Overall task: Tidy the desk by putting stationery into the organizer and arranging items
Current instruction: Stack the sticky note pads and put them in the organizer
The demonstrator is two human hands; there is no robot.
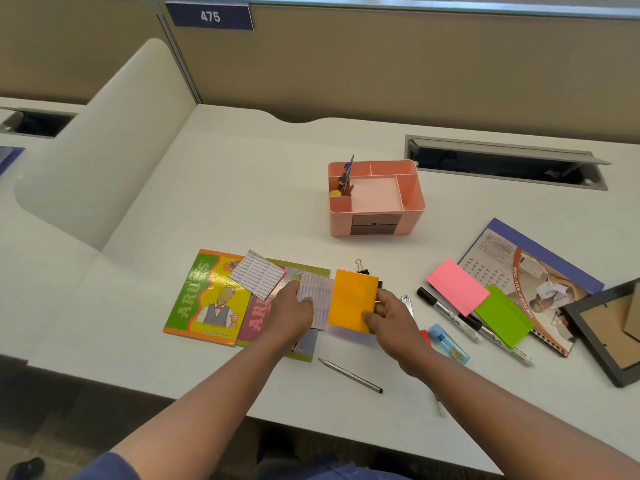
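Observation:
A pink desk organizer (pixel 412 199) stands at the middle of the white desk, with a pen and pencil upright in its back-left slot. My right hand (pixel 393 317) grips an orange sticky-note pad (pixel 351 299) by its right edge, lifted a little off the desk. My left hand (pixel 291 311) holds a printed label sheet (pixel 320 299) just left of the pad. Another label sheet (pixel 258 273) lies on two notebooks (pixel 204 299). A pink pad (pixel 455 285) and a green pad (pixel 502 315) lie to the right.
A pencil (pixel 349 375) lies near the front edge. Black markers (pixel 446 313), a blue eraser case (pixel 448 342) and a binder clip (pixel 362 268) lie around my right hand. A calendar booklet (pixel 550 268) and a black picture frame (pixel 609 330) occupy the right. A cable slot (pixel 502 164) opens behind.

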